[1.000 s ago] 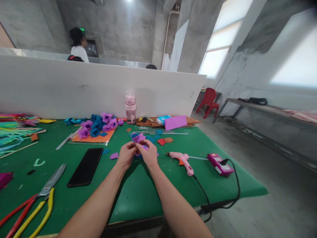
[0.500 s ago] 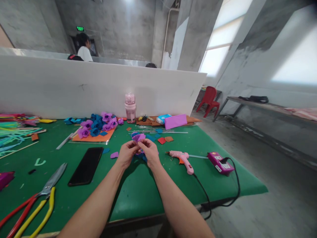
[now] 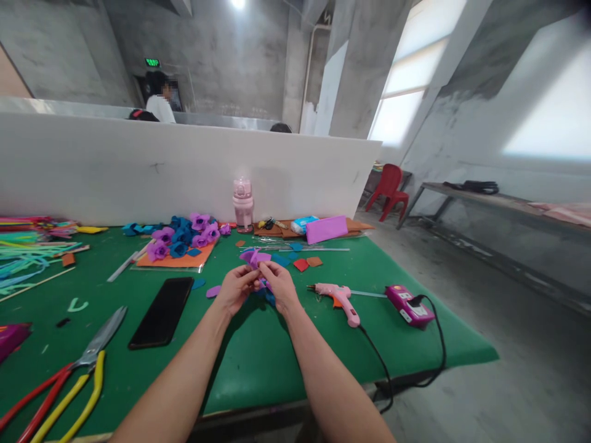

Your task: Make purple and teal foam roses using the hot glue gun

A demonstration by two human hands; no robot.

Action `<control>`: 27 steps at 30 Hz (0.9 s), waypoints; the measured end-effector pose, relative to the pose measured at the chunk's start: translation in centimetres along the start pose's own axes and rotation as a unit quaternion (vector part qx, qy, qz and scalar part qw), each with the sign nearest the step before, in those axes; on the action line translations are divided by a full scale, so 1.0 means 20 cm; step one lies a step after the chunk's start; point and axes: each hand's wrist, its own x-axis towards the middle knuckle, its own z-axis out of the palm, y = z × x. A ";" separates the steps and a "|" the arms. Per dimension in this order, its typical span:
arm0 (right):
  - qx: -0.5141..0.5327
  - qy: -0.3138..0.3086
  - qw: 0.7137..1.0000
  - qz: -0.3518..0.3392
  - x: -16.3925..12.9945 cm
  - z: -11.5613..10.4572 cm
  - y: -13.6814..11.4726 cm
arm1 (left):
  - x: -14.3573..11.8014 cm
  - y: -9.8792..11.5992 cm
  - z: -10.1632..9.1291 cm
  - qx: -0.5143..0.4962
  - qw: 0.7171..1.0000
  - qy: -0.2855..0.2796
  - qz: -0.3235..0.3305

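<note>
Both my hands meet over the middle of the green table (image 3: 258, 363). My left hand (image 3: 236, 288) and my right hand (image 3: 278, 284) pinch a small purple foam flower (image 3: 255, 256) between their fingertips, just above the table. Blue foam scraps (image 3: 270, 298) lie under my right hand. A pink glue gun (image 3: 339, 296) lies to the right of my right hand, its cord running to a pink power socket (image 3: 409, 304). A black phone (image 3: 162, 311) lies left of my left hand.
A pile of purple and blue foam flowers (image 3: 184, 235) sits on an orange sheet at the back. A pink bottle (image 3: 242, 205) stands against the white partition (image 3: 138, 169). Scissors (image 3: 99, 335) and yellow-handled pliers (image 3: 78, 397) lie front left. Coloured sticks (image 3: 28, 252) fill the left. A person stands behind the partition.
My fingers have shifted on the purple flower, turning it slightly. The view has tilted a little. The person behind the partition has moved to the right.
</note>
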 end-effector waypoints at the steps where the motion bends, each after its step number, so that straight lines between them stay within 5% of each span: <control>1: -0.003 0.004 1.000 -0.011 0.00 0.00 0.00 | 0.00 0.00 0.00 0.005 1.000 -0.003 0.004; 5: -0.045 0.030 0.997 -0.060 0.00 0.01 0.00 | 0.00 -0.01 0.00 0.026 0.999 -0.007 0.033; 12: -0.170 0.045 0.971 -0.163 -0.02 0.01 -0.01 | 0.01 -0.02 0.01 0.091 0.987 0.063 0.116; 18: -0.309 0.037 0.918 -0.245 -0.07 0.03 -0.05 | 0.00 0.00 0.02 0.134 0.969 0.103 0.180; 27: -0.352 0.061 0.894 -0.270 -0.07 0.03 -0.05 | -0.01 0.01 0.02 0.224 0.940 0.118 0.228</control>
